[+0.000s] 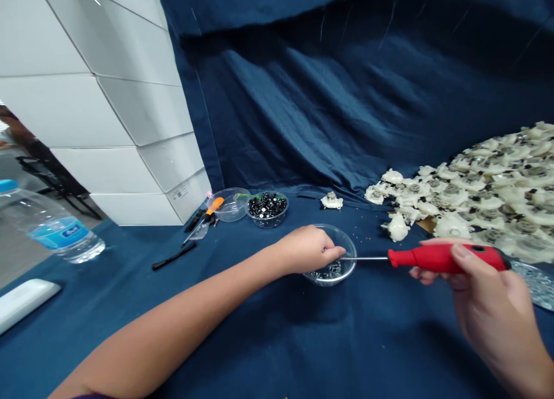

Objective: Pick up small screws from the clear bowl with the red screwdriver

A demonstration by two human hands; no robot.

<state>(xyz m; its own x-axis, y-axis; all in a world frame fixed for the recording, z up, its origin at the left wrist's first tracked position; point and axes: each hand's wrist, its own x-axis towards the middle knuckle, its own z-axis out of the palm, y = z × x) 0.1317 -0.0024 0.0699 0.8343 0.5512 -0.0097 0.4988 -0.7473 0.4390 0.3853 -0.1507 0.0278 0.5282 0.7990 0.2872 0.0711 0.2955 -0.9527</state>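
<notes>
**View:** head camera, looking forward and down.

**Left forearm and hand:** bare left forearm [173,324] enters from lower left; left hand [305,250] rests over a clear glass bowl [346,237].

**Left fingers:** drawn together at the tips [340,251], just above the bowl; anything pinched between them is hidden.

**Right hand:** right hand [489,307] at right of frame, with fingers [461,251] and thumb closed around the handle.

**Tool in right hand:** red-handled screwdriver [437,258], held level, with its thin metal shaft [366,258] pointing at the left fingertips.

**Handling note:** a level shaft, with its tip kept over the bowl, suits close work; small pieces dropped there would likely land inside.

**Bowl contents:** small dark metal screws [326,271], loose on the bowl floor.

**Loose stock, right:** heaped cream plastic parts [489,185] with metal centres, on the blue cloth [277,341]; one lies apart [332,200].

**Back row:** glass bowl of small black discs [267,210]; clear bowl [228,204] beside it; orange-handled screwdriver [215,206] against that bowl.

**Also on cloth:** black strip [173,255]; plastic water bottle [47,223]; white oblong object [23,304]; silvery sheet [534,283].

**Surroundings:** stacked white boxes [99,105]; dark blue fabric backdrop [329,87].
</notes>
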